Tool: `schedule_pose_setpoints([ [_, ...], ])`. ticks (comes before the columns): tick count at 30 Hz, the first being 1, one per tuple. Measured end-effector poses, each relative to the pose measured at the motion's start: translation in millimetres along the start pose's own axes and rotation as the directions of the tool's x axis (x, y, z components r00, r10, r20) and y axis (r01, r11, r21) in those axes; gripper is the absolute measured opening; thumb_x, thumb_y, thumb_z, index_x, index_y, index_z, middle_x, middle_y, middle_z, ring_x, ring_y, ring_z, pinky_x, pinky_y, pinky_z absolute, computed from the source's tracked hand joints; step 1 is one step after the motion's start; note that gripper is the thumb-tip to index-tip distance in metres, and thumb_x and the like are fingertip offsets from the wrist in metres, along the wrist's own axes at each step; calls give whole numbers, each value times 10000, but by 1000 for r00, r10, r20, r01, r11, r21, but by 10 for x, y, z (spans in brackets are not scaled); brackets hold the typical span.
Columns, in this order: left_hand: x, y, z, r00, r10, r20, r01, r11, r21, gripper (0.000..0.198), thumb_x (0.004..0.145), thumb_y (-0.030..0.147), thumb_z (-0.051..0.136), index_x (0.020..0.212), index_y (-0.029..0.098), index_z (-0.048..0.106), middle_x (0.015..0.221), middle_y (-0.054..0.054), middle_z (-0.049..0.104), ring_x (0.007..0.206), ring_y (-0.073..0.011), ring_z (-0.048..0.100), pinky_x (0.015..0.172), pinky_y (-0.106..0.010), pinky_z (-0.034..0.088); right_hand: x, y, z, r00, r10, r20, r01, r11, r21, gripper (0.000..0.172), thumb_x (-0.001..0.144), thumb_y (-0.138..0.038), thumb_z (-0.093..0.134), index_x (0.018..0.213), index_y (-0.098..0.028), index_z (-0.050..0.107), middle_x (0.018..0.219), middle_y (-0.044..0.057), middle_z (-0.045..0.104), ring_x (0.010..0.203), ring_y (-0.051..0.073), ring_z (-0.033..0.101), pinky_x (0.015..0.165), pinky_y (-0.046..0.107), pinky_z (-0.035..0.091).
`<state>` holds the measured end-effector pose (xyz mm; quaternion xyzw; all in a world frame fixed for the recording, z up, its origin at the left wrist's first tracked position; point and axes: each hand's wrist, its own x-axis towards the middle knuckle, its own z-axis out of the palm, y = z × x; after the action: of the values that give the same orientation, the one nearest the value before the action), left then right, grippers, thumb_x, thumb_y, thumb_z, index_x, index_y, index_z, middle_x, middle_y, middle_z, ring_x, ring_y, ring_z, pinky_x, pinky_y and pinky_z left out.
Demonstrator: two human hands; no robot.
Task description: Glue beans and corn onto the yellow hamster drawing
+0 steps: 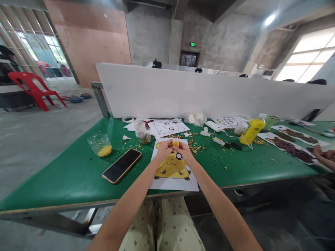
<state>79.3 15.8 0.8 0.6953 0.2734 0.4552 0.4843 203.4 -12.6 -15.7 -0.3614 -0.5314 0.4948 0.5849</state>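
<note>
My left hand (165, 147) and my right hand (183, 150) meet above a sheet of paper, fingers closed around a small yellow piece with a white top (175, 143). Its kind is too small to make out. Under them lies a cartoon animal picture (171, 167), its body filled in yellow, with one large eye showing beside my right fingers. The hands hide part of the head. Left of the sheet lies a dark-screened phone (121, 166). A clear plastic cup (101, 145) with something yellow in it stands farther left.
Yellow and brown grains (195, 144) are scattered on the green table (75, 167). Behind are a clear jar (143, 132), line drawings (167, 127) and a crumpled plastic bag (196, 119). On the right are keys (233, 146), a yellow bottle (251, 131) and another person's hand (324, 155) beside seed-covered pictures (293, 148).
</note>
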Motion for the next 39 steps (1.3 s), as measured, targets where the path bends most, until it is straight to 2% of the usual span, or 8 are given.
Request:
schedule_pose_setpoints([
  [11, 0, -41, -11, 997, 70, -15, -67, 991, 115, 281, 575, 72, 446, 776, 119, 637, 681, -15, 605, 616, -131, 505, 571, -222, 397, 0, 54, 18, 997, -25, -76, 23, 999, -28, 279, 639, -388, 683, 843, -200, 652, 804, 9, 637, 775, 178, 561, 731, 294, 435],
  [19, 6, -48, -9, 996, 76, -55, -65, 981, 183, 242, 582, 80, 458, 728, 134, 643, 644, -9, 588, 603, -134, 474, 554, -220, 375, 14, 91, 25, 993, -43, -108, 40, 999, -35, 213, 647, -380, 678, 762, -201, 662, 716, -6, 605, 682, 138, 530, 673, 266, 416],
  [30, -2, -46, -2, 994, 76, -73, -63, 983, 171, 193, 582, 68, 457, 658, 139, 620, 608, 6, 559, 588, -123, 435, 569, -222, 359, 37, 141, 15, 990, -37, -134, 39, 999, 9, 166, 639, -349, 685, 680, -192, 650, 610, -23, 543, 574, 103, 459, 581, 245, 385],
  [35, 4, -53, 11, 994, 53, -94, -42, 993, 112, 187, 599, 68, 477, 705, 129, 618, 633, 6, 561, 591, -117, 442, 555, -218, 349, 28, 108, 43, 994, -20, -108, 26, 999, 48, 211, 643, -350, 695, 781, -195, 660, 720, -2, 602, 661, 122, 518, 631, 247, 418],
  [39, 9, -6, 31, 994, 12, -109, -10, 1000, 24, 153, 652, 138, 543, 788, 127, 612, 677, 6, 556, 611, -112, 447, 561, -214, 351, 33, 72, 37, 990, -11, -141, 25, 995, 98, 345, 657, -366, 692, 972, -242, 627, 861, -2, 632, 730, 135, 551, 621, 231, 433],
])
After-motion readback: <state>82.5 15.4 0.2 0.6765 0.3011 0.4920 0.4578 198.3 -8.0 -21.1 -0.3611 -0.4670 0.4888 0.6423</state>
